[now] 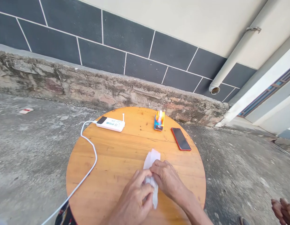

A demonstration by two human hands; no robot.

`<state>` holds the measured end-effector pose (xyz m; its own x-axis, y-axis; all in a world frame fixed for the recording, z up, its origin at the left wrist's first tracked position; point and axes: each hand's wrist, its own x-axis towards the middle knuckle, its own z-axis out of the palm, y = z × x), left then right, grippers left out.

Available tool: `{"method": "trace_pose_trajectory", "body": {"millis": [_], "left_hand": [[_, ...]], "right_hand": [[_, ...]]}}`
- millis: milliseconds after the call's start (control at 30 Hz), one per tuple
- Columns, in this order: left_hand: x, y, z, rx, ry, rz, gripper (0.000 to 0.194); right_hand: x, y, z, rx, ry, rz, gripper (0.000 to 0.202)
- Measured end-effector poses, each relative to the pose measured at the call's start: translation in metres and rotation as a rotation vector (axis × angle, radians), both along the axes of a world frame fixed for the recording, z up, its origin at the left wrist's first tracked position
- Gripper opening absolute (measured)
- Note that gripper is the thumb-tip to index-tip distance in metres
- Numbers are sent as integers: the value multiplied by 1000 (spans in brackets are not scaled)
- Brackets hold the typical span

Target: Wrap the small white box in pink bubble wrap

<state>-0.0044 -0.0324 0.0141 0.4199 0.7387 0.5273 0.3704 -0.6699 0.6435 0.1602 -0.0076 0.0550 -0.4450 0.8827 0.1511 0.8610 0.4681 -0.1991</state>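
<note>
A folded strip of thin white sheet [151,157], like tissue or soft wrapping, lies lengthwise near the front of the round table. My left hand [137,195] is closed on its left edge, thumb and forefinger pinching. From the right, my right hand [167,178] has bent fingers pressed on the strip, close against the left fingertips. Whether anything is wrapped inside the strip is hidden. Beyond the hands stands a small yellow and blue tape dispenser [159,121] with a roll on it.
The round wooden table [107,175] carries a white device [111,124] with a white cable [94,150] running off the left edge. A red-edged phone [181,139] lies at right. Another person's hand [284,210] shows at lower right. A stone-based wall [112,90] stands behind.
</note>
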Motion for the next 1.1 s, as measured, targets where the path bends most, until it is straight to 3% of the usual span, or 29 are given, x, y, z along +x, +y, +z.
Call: {"method": "trace_pose_trajectory", "body": {"millis": [367, 567, 700, 1100], "left_hand": [[-3, 5, 8, 23, 35, -91, 24], [-4, 3, 10, -9, 29, -96, 24], [-5, 2, 10, -38, 19, -112, 25], [-2, 0, 9, 34, 15, -72, 23]], "right_hand": [[3, 6, -11, -130, 251, 9, 28], [11, -30, -11, 52, 364, -47, 25], [10, -55, -7, -3, 414, 1, 30], [2, -62, -22, 66, 434, -42, 34]]}}
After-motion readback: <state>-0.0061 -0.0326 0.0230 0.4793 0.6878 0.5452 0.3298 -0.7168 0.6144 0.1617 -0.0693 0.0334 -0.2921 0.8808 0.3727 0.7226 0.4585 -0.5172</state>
